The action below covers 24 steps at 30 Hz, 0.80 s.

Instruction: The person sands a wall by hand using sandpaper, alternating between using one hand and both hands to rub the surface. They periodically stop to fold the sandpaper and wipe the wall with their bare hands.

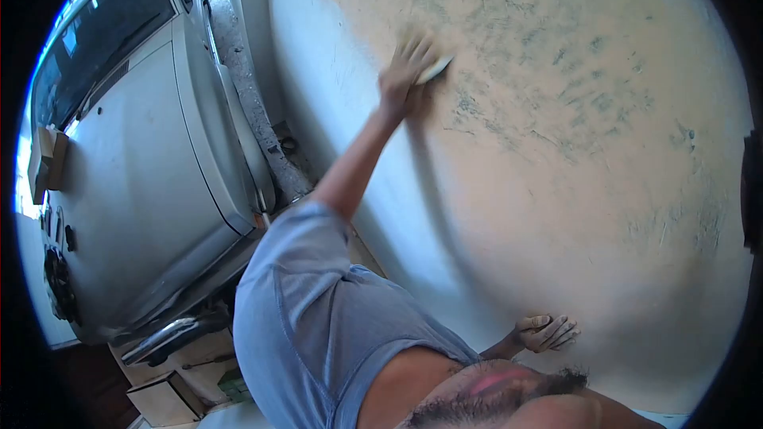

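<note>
Sanding pad (pixel 434 70) under raised hand (pixel 404 71), against wall (pixel 572 191).

No text, label, brand, number or sign can be read. The pale wall (pixel 556 151) at the right of the frame shows only scuffs and stains, and the car (pixel 135 175) at the left shows no badge or plate.

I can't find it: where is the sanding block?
In the head view, the sanding block is top centre, pressed against the wall under one outstretched hand, right of the grey car.
</note>
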Available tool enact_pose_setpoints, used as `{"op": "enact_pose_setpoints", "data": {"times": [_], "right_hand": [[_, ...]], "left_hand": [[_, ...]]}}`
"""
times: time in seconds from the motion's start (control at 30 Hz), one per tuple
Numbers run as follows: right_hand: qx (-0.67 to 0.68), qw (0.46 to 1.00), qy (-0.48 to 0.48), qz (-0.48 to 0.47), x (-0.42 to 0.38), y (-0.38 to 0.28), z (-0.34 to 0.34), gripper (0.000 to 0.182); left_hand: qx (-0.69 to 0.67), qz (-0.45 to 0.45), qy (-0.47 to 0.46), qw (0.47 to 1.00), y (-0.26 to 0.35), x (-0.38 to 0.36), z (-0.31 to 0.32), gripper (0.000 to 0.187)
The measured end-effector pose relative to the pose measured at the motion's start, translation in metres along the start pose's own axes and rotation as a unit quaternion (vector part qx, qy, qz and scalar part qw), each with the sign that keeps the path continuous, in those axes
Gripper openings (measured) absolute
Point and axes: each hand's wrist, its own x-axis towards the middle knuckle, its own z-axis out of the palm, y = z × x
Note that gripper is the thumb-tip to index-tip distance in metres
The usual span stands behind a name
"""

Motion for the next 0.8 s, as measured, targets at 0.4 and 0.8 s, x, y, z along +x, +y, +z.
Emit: {"op": "enact_pose_setpoints", "data": {"times": [0.4, 0.8], "right_hand": [[0.017, 1.0, -0.016, 0.0, -0.001, -0.003, -0.003, 0.044], [-0.046, 0.997, -0.028, 0.057, -0.015, -0.001, 0.004, 0.053]], "left_hand": [[0.001, -0.118, -0.04, 0.992, -0.04, 0.165, -0.002, 0.024], [-0.016, -0.032, 0.075, 0.997, -0.117, 0.186, -0.021, 0.024]]}}
